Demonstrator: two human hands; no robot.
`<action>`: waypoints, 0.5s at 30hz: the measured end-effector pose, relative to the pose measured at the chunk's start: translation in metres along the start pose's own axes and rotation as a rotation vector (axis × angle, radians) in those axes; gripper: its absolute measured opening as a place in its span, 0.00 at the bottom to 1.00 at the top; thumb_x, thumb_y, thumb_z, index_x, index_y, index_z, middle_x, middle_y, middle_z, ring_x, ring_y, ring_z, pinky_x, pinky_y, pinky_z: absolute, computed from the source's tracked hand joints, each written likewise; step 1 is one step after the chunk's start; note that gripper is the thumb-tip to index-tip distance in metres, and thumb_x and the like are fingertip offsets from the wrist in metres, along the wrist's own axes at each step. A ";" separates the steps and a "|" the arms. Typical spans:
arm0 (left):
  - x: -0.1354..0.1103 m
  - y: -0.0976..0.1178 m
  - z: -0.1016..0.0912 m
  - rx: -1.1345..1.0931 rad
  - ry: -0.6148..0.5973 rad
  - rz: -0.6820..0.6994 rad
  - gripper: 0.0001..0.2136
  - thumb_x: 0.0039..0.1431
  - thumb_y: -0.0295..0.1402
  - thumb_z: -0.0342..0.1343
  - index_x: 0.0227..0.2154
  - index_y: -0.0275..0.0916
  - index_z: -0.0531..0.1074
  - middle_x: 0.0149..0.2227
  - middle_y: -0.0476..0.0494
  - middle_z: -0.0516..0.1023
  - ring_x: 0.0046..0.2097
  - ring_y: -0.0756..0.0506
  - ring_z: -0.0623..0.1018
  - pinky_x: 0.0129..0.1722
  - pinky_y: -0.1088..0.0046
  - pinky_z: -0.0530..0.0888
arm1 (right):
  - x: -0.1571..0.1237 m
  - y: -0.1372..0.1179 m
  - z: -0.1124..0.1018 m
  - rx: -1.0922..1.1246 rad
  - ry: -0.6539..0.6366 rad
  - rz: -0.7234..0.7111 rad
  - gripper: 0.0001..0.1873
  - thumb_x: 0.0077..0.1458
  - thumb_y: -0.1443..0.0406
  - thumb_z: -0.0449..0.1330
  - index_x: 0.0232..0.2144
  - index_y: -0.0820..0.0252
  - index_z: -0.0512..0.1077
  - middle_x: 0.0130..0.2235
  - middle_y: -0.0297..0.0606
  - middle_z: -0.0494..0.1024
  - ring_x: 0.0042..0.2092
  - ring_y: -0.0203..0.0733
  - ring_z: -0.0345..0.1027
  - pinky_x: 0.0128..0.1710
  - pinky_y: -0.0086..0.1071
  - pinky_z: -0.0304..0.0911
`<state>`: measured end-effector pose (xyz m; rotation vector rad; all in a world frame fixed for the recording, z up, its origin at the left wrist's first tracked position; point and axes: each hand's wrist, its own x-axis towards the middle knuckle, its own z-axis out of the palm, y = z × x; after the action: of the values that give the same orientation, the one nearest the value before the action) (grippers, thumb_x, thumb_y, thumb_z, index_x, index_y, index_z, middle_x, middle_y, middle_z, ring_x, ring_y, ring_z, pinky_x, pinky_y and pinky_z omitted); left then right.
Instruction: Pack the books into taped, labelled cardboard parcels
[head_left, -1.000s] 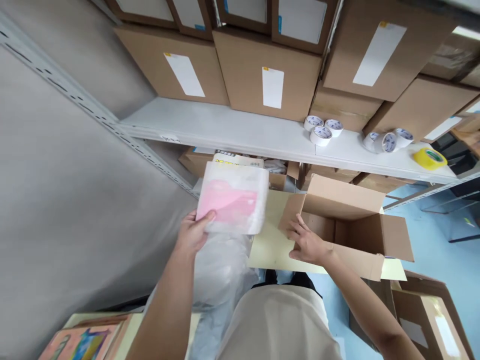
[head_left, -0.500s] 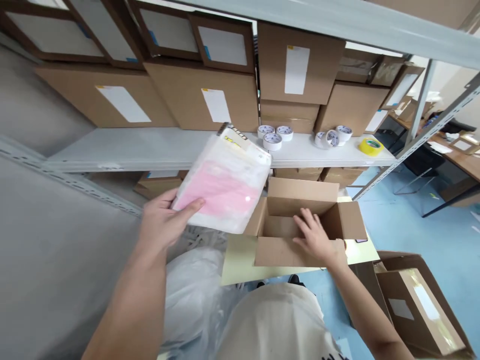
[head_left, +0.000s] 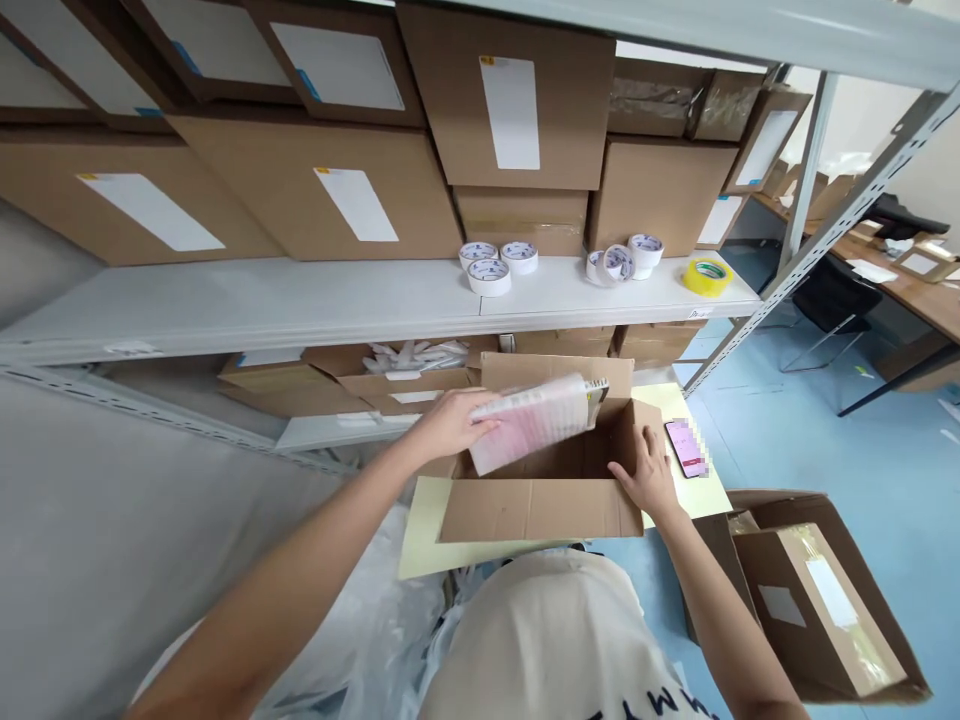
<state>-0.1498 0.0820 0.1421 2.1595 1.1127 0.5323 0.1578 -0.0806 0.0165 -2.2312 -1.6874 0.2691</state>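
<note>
My left hand is closed on the near left end of a flat package, pink and white in clear plastic wrap. The package is tilted over the mouth of an open cardboard box, its far end inside the raised flaps. My right hand grips the box at its right front corner, thumb toward the inside and fingers over the right flap. The box stands on a pale yellow surface. Its floor is mostly hidden by the package.
White tape rolls and a yellow tape roll sit on the grey shelf, before stacked cartons. A phone lies right of the box. On the floor, a larger carton holds a taped box.
My left hand has brought the package down and right, turning it over the box opening. My right hand has moved from inside the box to its right front corner. The view has shifted right.
</note>
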 end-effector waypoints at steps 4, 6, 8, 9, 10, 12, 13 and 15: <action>0.010 -0.014 0.020 -0.242 -0.184 -0.178 0.13 0.36 0.40 0.65 0.27 0.41 0.79 0.31 0.44 0.81 0.33 0.42 0.78 0.30 0.72 0.71 | 0.005 0.004 0.000 0.062 -0.028 -0.006 0.45 0.59 0.48 0.53 0.69 0.61 0.40 0.69 0.59 0.50 0.68 0.65 0.47 0.56 0.59 0.60; 0.015 -0.020 0.029 -0.303 -0.239 -0.244 0.13 0.33 0.38 0.67 0.26 0.40 0.79 0.28 0.46 0.81 0.30 0.43 0.76 0.28 0.73 0.68 | 0.008 0.004 0.000 0.067 -0.031 -0.012 0.46 0.59 0.49 0.53 0.69 0.61 0.39 0.69 0.59 0.49 0.68 0.65 0.47 0.56 0.59 0.60; 0.019 -0.027 0.039 -0.303 -0.271 -0.267 0.13 0.31 0.36 0.67 0.26 0.39 0.80 0.27 0.47 0.80 0.28 0.44 0.76 0.27 0.73 0.67 | 0.010 0.005 0.001 0.073 -0.036 -0.020 0.45 0.60 0.49 0.53 0.69 0.61 0.39 0.69 0.59 0.49 0.69 0.65 0.47 0.57 0.60 0.60; 0.022 -0.031 0.045 -0.283 -0.281 -0.272 0.13 0.31 0.36 0.67 0.26 0.39 0.80 0.26 0.47 0.80 0.28 0.44 0.76 0.27 0.73 0.67 | 0.011 0.004 0.001 0.077 -0.040 -0.026 0.45 0.60 0.49 0.53 0.69 0.61 0.39 0.69 0.58 0.49 0.69 0.65 0.46 0.57 0.60 0.59; 0.023 -0.034 0.052 -0.245 -0.290 -0.276 0.13 0.31 0.35 0.67 0.25 0.39 0.79 0.25 0.48 0.79 0.27 0.43 0.76 0.27 0.72 0.67 | 0.011 0.004 0.000 0.081 -0.044 -0.032 0.45 0.60 0.49 0.53 0.69 0.60 0.39 0.69 0.58 0.50 0.69 0.64 0.46 0.58 0.60 0.58; 0.026 -0.041 0.066 -0.139 -0.294 -0.288 0.11 0.31 0.35 0.67 0.23 0.39 0.78 0.23 0.48 0.78 0.28 0.41 0.77 0.29 0.70 0.68 | 0.012 0.004 0.000 0.088 -0.052 -0.041 0.45 0.60 0.49 0.53 0.69 0.60 0.39 0.69 0.58 0.50 0.69 0.64 0.45 0.59 0.61 0.56; 0.027 -0.043 0.072 -0.095 -0.286 -0.295 0.11 0.31 0.35 0.67 0.23 0.39 0.78 0.23 0.48 0.78 0.30 0.39 0.78 0.31 0.69 0.70 | 0.012 0.004 0.000 0.092 -0.056 -0.043 0.45 0.60 0.48 0.53 0.69 0.61 0.40 0.69 0.59 0.50 0.69 0.64 0.45 0.59 0.61 0.55; 0.026 -0.045 0.085 -0.017 -0.251 -0.298 0.15 0.29 0.34 0.68 0.27 0.40 0.79 0.31 0.44 0.82 0.39 0.34 0.80 0.39 0.65 0.72 | 0.012 0.005 0.000 0.104 -0.058 -0.050 0.45 0.60 0.48 0.53 0.69 0.62 0.41 0.69 0.59 0.50 0.70 0.65 0.43 0.60 0.63 0.54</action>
<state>-0.1096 0.0929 0.0519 1.9342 1.2505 0.1320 0.1652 -0.0700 0.0150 -2.1222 -1.7151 0.4035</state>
